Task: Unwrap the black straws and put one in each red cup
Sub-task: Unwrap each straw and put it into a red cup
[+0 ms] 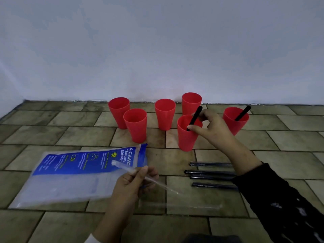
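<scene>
Several red cups stand on the tiled floor near the wall. My right hand (213, 128) pinches a black straw (195, 118) whose lower end is inside the nearest red cup (186, 137). The far right cup (235, 121) holds another black straw (243, 113). The other cups, such as the one at the left front (135, 126), look empty. Several wrapped black straws (211, 172) lie in a row on the floor under my right forearm. My left hand (133, 183) holds an empty clear wrapper (154, 181).
A blue and clear plastic bag (78, 172) printed "4 gang trailing socket" lies on the floor at the left. Another clear wrapper (192, 206) lies on the tiles in front. A pale wall rises right behind the cups.
</scene>
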Demonstrator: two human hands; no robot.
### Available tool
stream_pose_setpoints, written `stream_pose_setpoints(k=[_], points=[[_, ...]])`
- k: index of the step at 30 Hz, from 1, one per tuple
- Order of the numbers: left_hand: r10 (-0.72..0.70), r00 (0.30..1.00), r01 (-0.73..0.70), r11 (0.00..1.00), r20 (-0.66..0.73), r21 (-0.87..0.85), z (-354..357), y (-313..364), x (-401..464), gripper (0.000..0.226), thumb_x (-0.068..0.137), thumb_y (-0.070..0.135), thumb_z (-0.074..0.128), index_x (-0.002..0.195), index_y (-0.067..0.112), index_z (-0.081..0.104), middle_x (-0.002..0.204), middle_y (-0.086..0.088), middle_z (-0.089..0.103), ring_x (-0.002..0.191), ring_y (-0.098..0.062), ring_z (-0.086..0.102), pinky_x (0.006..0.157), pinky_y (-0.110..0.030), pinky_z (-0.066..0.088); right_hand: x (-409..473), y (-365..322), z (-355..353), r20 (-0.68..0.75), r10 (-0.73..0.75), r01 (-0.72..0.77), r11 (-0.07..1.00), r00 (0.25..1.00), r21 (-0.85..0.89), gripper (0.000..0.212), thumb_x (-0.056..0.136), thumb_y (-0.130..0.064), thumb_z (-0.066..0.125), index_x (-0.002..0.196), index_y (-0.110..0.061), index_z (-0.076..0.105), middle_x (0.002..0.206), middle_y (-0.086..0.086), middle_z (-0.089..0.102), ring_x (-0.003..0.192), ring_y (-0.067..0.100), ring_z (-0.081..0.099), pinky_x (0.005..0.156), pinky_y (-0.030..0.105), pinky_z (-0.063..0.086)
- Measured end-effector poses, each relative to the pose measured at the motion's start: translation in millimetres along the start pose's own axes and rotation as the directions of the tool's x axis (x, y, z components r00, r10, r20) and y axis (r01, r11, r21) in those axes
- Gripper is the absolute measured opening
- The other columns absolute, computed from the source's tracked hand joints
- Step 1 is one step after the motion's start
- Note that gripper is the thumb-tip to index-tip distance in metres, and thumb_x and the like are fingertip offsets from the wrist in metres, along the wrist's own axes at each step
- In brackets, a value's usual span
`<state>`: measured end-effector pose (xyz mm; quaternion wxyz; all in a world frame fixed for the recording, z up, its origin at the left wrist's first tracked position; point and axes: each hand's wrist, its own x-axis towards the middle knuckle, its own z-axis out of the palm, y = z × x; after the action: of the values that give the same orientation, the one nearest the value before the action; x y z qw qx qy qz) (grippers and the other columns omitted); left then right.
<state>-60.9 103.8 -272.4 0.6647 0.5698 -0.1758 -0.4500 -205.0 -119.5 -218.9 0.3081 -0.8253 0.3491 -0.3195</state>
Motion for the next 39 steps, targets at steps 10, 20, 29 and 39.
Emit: stream_pose_setpoints(k=[10, 20, 29, 39], points=[[-0.261, 0.957, 0.281, 0.942, 0.127, -0.184, 31, -9, -18, 0.03, 0.082, 0.012, 0.053, 0.103, -0.007, 0.062, 0.101, -0.022, 0.071, 0.093, -0.026, 0.069, 0.074, -0.03, 0.059, -81, 12, -42, -0.184, 0.126, -0.1, 0.984, 0.975, 0.146, 0.039, 0.078, -0.029, 0.069, 0.114, -0.024, 0.054, 0.111, -0.014, 0.059, 0.102, 0.001, 0.057, 0.084, 0.019, 0.047], [-0.48, 0.84, 0.519, 0.847, 0.252, -0.115, 24, -3, -27, 0.047, 0.071, 0.011, 0.061, 0.115, -0.005, 0.054, 0.108, -0.023, 0.068, 0.102, -0.031, 0.066, 0.081, -0.038, 0.057, -134, 58, -37, -0.173, 0.227, -0.206, 0.97, 0.958, 0.129, 0.018, 0.088, -0.01, 0.06, 0.096, -0.026, 0.062, 0.095, -0.008, 0.067, 0.087, -0.004, 0.062, 0.07, 0.005, 0.048], [-0.415, 0.842, 0.338, 0.904, 0.344, 0.262, -8, 36, -24, 0.04, 0.081, 0.022, 0.052, 0.113, 0.0, 0.06, 0.108, -0.019, 0.07, 0.092, -0.027, 0.069, 0.065, -0.027, 0.056, -86, 69, -14, 0.116, 0.103, -0.062, 0.947, 0.988, -0.315, 0.014, 0.085, -0.021, 0.065, 0.098, -0.02, 0.07, 0.094, -0.007, 0.06, 0.092, 0.005, 0.055, 0.085, 0.026, 0.048], [-0.215, 0.934, 0.192, 0.976, 0.287, 0.106, -4, 31, -9, 0.035, 0.079, 0.023, 0.051, 0.105, 0.002, 0.062, 0.103, -0.017, 0.072, 0.081, -0.019, 0.069, 0.063, -0.024, 0.055, -63, 69, -4, 0.362, 0.078, 0.121, 0.86, 0.929, -0.495, 0.02, 0.084, -0.032, 0.065, 0.102, -0.025, 0.069, 0.094, -0.016, 0.052, 0.1, 0.003, 0.045, 0.074, 0.011, 0.033]])
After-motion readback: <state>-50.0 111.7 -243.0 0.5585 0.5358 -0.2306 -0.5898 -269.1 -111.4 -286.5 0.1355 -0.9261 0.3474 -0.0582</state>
